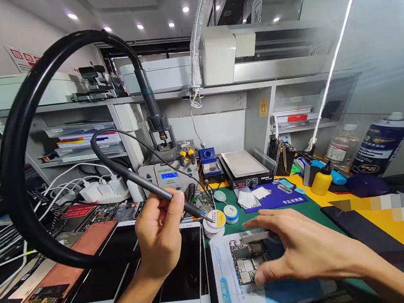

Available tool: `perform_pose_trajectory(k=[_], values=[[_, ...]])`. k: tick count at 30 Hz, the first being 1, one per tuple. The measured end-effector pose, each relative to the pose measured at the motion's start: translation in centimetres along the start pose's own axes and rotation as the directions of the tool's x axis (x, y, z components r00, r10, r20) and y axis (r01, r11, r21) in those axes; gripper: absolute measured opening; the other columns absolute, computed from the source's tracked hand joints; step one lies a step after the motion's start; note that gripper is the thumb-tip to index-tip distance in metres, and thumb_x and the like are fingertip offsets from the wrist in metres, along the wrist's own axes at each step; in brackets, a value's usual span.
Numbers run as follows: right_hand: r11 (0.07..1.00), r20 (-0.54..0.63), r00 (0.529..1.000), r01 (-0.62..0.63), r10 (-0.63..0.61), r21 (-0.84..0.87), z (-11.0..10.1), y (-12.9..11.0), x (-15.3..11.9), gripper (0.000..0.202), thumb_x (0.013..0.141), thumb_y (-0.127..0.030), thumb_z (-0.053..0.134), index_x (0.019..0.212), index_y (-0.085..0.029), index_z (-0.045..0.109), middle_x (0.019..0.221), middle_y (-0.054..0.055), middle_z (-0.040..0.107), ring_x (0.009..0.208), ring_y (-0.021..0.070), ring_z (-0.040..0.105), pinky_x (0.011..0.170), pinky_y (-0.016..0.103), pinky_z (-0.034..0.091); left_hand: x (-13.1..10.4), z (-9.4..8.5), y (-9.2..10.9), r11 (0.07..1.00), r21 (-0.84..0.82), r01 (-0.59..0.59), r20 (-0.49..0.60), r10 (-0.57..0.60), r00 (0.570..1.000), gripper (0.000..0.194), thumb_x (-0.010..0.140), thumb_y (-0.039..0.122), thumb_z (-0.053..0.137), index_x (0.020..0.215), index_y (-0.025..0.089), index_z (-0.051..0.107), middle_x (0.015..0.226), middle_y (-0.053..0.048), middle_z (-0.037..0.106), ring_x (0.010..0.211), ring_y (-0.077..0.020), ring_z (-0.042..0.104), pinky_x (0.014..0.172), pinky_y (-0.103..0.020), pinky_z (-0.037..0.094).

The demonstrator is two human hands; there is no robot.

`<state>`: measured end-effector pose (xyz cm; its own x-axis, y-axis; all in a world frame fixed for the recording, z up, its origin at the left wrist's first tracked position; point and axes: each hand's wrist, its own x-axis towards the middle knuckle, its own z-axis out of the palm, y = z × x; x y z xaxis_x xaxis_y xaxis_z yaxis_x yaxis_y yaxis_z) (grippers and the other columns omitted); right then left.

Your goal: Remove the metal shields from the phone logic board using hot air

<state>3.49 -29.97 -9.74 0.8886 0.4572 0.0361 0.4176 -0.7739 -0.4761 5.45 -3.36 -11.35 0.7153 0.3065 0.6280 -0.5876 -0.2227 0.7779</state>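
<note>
My left hand is closed around the dark handle of a soldering iron. The iron slants down to the right, its tip at a white spool with a yellow label; whether they touch I cannot tell. My right hand is spread over a phone circuit board, thumb by its lower edge and fingers beyond a grey metal bar at its upper edge. Part of the board is hidden by the hand. Beneath lies a white and blue flat case.
Two white-framed phones lie left of the case. A thick black hose loops around the left side, near a soldering station. A hot plate stands behind; a yellow bottle and a spray can stand right.
</note>
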Motion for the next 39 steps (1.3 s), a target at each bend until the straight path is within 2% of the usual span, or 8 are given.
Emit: perform_pose_trajectory(k=[4,9,13,16,20,23,29,39], values=[[0.997,-0.128,0.99,-0.048,0.055,0.057,-0.6,1.3,1.3,0.051,0.094,-0.063,0.055,0.112,-0.02,0.076,0.088,0.005,0.076,0.073,0.0243,0.066,0.06,0.032,0.045,0.5,-0.5,-0.1,1.0,0.0,-0.012,0.0,0.012,1.0,0.023,0.092,0.04,0.061,0.082,0.018,0.062,0.062,0.004,0.05,0.052,-0.009,0.043,0.045,-0.021,0.034],[0.995,-0.161,0.983,-0.084,0.092,0.056,-1.5,2.2,3.1,0.04,0.1,-0.05,0.054,0.103,-0.016,0.074,0.076,0.0,0.069,0.067,0.0193,0.063,0.057,0.03,0.045,1.2,-0.8,-0.9,1.0,0.023,-0.016,0.059,0.015,0.998,0.024,0.091,0.038,0.063,0.079,0.017,0.062,0.059,0.006,0.048,0.052,-0.0084,0.044,0.049,-0.021,0.037],[0.992,-0.105,0.986,-0.127,0.126,-0.005,-2.7,1.8,5.9,0.03,0.098,-0.044,0.064,0.102,-0.015,0.07,0.085,-0.001,0.069,0.069,0.0171,0.066,0.063,0.032,0.055,1.7,-0.9,-1.6,1.0,0.008,-0.009,-0.022,0.009,1.0,0.03,0.096,0.042,0.062,0.084,0.015,0.06,0.064,0.006,0.05,0.053,-0.0076,0.045,0.05,-0.021,0.039],[0.988,-0.029,0.99,-0.142,0.141,-0.067,-3.2,1.3,9.4,0.025,0.097,-0.039,0.068,0.106,-0.015,0.07,0.102,0.003,0.072,0.085,0.0213,0.07,0.074,0.038,0.06,2.0,-0.9,-2.1,1.0,-0.003,-0.011,-0.093,0.011,0.996,0.031,0.098,0.044,0.06,0.089,0.014,0.06,0.065,0.006,0.049,0.051,-0.0067,0.043,0.048,-0.02,0.038],[0.978,0.059,0.984,-0.162,0.171,-0.131,-2.0,0.7,14.0,0.028,0.097,-0.037,0.068,0.117,-0.016,0.068,0.118,0.006,0.07,0.098,0.0261,0.07,0.082,0.043,0.061,1.9,-0.9,-2.5,0.998,0.013,-0.054,-0.102,0.056,0.993,0.032,0.098,0.044,0.061,0.087,0.014,0.061,0.065,0.006,0.05,0.052,-0.0072,0.046,0.05,-0.021,0.042],[0.968,0.098,0.976,-0.177,0.196,-0.18,-0.2,0.6,16.2,0.03,0.097,-0.036,0.069,0.118,-0.016,0.068,0.119,0.006,0.07,0.099,0.0263,0.07,0.082,0.043,0.061,1.8,-0.9,-2.5,0.995,0.029,-0.096,-0.081,0.098,0.992,0.033,0.099,0.045,0.06,0.086,0.014,0.061,0.064,0.006,0.051,0.052,-0.0072,0.047,0.051,-0.021,0.043],[0.948,0.097,0.972,-0.185,0.216,-0.261,1.7,0.9,17.3,0.029,0.097,-0.036,0.069,0.118,-0.016,0.068,0.118,0.005,0.07,0.096,0.0259,0.071,0.079,0.041,0.062,1.5,-0.9,-2.0,0.985,0.042,-0.165,-0.025,0.166,0.986,0.034,0.1,0.045,0.058,0.085,0.014,0.06,0.064,0.006,0.051,0.051,-0.0069,0.048,0.05,-0.02,0.043],[0.906,0.091,0.978,-0.139,0.19,-0.399,-0.3,1.2,16.8,0.029,0.098,-0.036,0.068,0.121,-0.017,0.067,0.123,0.007,0.069,0.101,0.0266,0.07,0.084,0.044,0.06,1.3,-0.7,-2.1,0.978,0.084,-0.192,0.035,0.189,0.981,0.034,0.1,0.046,0.058,0.086,0.015,0.06,0.062,0.007,0.049,0.049,-0.0068,0.045,0.049,-0.021,0.041]])
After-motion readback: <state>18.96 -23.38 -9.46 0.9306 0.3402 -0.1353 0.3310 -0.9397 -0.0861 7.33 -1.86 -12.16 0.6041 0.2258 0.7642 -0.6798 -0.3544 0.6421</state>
